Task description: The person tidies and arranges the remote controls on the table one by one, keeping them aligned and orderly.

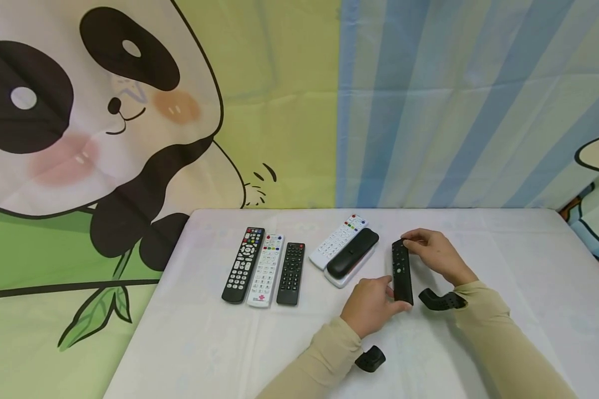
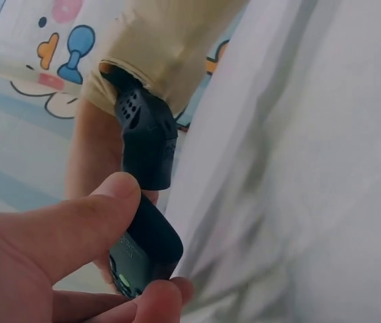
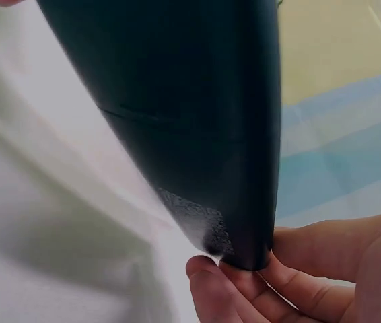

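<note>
Both hands hold a black remote control on the right side of the white table. My left hand pinches its near end between thumb and fingers. At the far end, my right hand grips it the same way. In the left wrist view, the thumb of the left hand presses one side of the remote. The right wrist view shows the remote's smooth back, with a small textured patch near the end that the right hand pinches.
Left of the hands, a black remote, a white remote and a smaller black remote lie side by side. Between them and the hands, a white remote lies beside a black remote lying face down over another white one.
</note>
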The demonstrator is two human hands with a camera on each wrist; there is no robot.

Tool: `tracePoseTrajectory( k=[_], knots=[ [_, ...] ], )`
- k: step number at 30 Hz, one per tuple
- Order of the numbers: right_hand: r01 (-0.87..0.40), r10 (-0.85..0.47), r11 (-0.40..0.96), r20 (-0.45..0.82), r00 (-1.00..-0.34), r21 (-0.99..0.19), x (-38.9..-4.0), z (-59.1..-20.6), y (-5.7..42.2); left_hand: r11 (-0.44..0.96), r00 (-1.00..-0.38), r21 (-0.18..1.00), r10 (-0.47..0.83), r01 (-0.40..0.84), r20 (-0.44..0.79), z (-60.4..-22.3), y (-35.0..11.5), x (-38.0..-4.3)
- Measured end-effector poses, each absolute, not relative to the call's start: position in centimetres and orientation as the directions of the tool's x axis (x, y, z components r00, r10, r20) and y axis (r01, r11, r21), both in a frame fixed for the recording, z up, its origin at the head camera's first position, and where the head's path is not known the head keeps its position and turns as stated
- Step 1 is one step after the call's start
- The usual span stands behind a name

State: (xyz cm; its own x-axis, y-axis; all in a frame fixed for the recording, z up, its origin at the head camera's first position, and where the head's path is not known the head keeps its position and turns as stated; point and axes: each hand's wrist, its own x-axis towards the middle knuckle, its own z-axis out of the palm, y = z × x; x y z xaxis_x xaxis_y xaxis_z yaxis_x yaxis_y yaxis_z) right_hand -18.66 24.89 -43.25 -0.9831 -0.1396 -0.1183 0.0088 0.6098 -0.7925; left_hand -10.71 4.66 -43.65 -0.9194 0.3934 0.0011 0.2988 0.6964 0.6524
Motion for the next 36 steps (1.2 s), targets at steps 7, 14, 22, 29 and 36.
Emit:
tracePoseTrajectory(
  k=[7, 14, 22, 29, 36],
  knots=[
    [-0.022, -0.172, 0.633, -0.113, -0.979, -0.774, -19.1, -43.8, 24.9, 0.786, -0.920, 0.502, 0.388, 0.362, 0.056, -44.0, 5.6, -10.4],
    [-0.055, -0.207, 0.663, -0.112, -0.972, -0.747, -19.4, -44.2, 25.1, 0.828, -0.935, 0.443, 0.348, 0.343, 0.074, -44.2, 6.5, -10.1],
    [-0.116, -0.229, 0.734, -0.083, -0.970, -0.670, -19.9, -44.4, 25.2, 0.881, -0.943, 0.335, 0.319, 0.333, 0.098, -44.4, 7.5, -9.7],
    [-0.170, -0.261, 0.754, -0.051, -0.964, -0.635, -20.1, -44.5, 25.2, 0.907, -0.949, 0.279, 0.311, 0.315, 0.059, -44.5, 8.4, -9.5],
    [-0.185, -0.273, 0.766, -0.051, -0.961, -0.616, -20.1, -44.6, 25.2, 0.921, -0.953, 0.245, 0.289, 0.302, 0.088, -44.7, 8.8, -9.3]
  ],
)
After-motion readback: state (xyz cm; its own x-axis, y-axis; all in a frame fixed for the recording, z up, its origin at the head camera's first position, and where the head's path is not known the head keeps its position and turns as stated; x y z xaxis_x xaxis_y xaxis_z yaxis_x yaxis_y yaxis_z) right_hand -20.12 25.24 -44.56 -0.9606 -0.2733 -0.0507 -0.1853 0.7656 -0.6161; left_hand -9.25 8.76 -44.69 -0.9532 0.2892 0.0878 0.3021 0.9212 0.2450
